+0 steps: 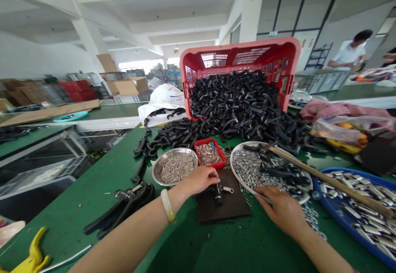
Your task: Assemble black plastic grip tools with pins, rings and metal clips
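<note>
On a dark square block lies a small black part with a metal spring beside it. My left hand, with a pale bangle on the wrist, is above the block, its fingers pinched round a small thin metal pin over the black part. My right hand is at the front rim of the white plate of small metal pieces, fingers stretched and apart; whether anything is under the fingertips is hidden. A metal bowl of small fittings and a red tray of pins stand behind the block.
A red crate tipped forward spills black handles across the back. A hammer rests over the white plate and a blue tray of metal parts. Assembled black tools and a yellow-handled tool lie left. A person stands far right.
</note>
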Demonstrator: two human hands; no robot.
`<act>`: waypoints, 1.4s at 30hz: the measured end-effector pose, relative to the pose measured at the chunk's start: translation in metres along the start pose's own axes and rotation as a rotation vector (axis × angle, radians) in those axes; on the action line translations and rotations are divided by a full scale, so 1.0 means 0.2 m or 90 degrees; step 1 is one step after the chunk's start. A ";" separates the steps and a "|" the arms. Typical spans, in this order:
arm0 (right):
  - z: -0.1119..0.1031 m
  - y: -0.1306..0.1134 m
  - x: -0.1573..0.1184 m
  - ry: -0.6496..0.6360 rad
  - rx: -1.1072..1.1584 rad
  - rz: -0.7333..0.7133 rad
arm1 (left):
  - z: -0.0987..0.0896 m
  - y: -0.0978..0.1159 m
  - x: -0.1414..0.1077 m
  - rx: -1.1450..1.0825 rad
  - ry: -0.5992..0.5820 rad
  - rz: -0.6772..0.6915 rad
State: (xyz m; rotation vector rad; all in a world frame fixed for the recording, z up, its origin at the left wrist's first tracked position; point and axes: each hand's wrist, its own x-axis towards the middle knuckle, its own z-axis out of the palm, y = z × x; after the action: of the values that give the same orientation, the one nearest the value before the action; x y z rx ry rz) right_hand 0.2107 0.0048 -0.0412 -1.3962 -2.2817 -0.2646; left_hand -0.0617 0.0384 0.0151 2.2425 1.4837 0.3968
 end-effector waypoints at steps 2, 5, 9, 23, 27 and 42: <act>0.00 0.00 0.00 -0.001 0.007 -0.001 | 0.03 0.00 0.00 0.032 0.028 -0.008; 0.00 0.01 0.00 -0.005 0.012 -0.002 | 0.06 0.01 0.00 0.096 0.050 -0.016; 0.00 0.01 0.00 -0.014 0.008 0.001 | 0.05 0.03 0.00 0.161 0.062 -0.019; -0.29 0.54 0.22 -0.123 -0.304 0.255 | 0.13 0.03 -0.17 0.189 0.106 0.090; -0.25 0.85 0.26 -0.253 -0.187 0.185 | 0.13 -0.01 -0.25 0.142 0.078 0.080; -0.37 0.74 0.26 -0.233 0.164 0.201 | 0.18 -0.04 -0.22 0.001 0.188 -0.046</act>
State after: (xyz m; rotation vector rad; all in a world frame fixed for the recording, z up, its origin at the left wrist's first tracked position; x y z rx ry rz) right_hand 0.3398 0.0875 0.0378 -1.7412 -2.2170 0.4010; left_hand -0.0693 -0.0070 -0.0202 2.1946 1.7040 0.7304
